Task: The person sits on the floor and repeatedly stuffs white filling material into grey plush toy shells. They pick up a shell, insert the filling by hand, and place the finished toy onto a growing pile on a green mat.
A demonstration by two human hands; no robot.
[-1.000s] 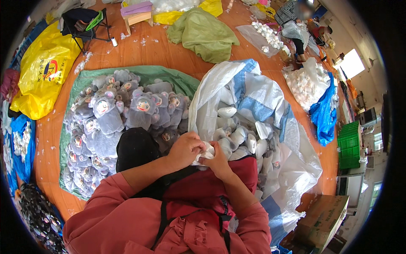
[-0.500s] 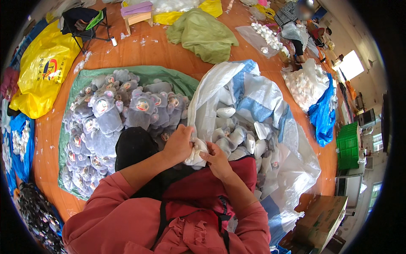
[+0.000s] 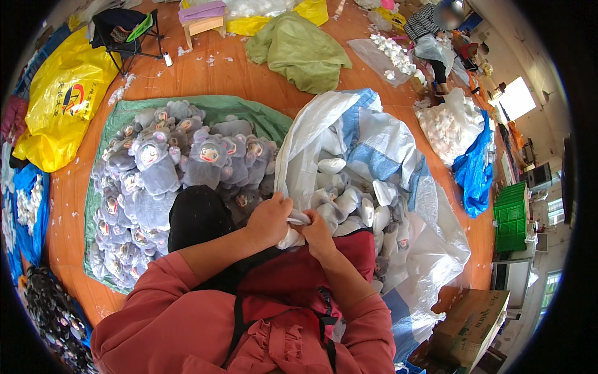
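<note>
Both hands meet over my lap on a small white and grey plush piece [image 3: 290, 239]. My left hand [image 3: 269, 221] is closed on its left side, and my right hand [image 3: 317, 234] pinches it from the right. A grey bit shows between the fingers, while much of the piece is hidden by my left hand. Just beyond and to the right gapes a white and blue woven sack [image 3: 380, 134], holding several loose white and grey plush pieces [image 3: 349, 199]. To the left, many grey plush toys [image 3: 156, 168] with faces lie heaped on a green sheet [image 3: 249, 109].
A cardboard box [image 3: 470, 327] stands at the lower right, with a green crate [image 3: 511, 215] behind it. Yellow sacks [image 3: 62, 106] and a folding chair [image 3: 124, 37] are at the far left. An olive cloth [image 3: 299, 53] lies ahead. Another person [image 3: 427, 34] sits at the far right.
My left hand has shifted slightly down and right, closer to my right hand. Less white fabric shows between them, and a grey bit of the piece now appears there.
</note>
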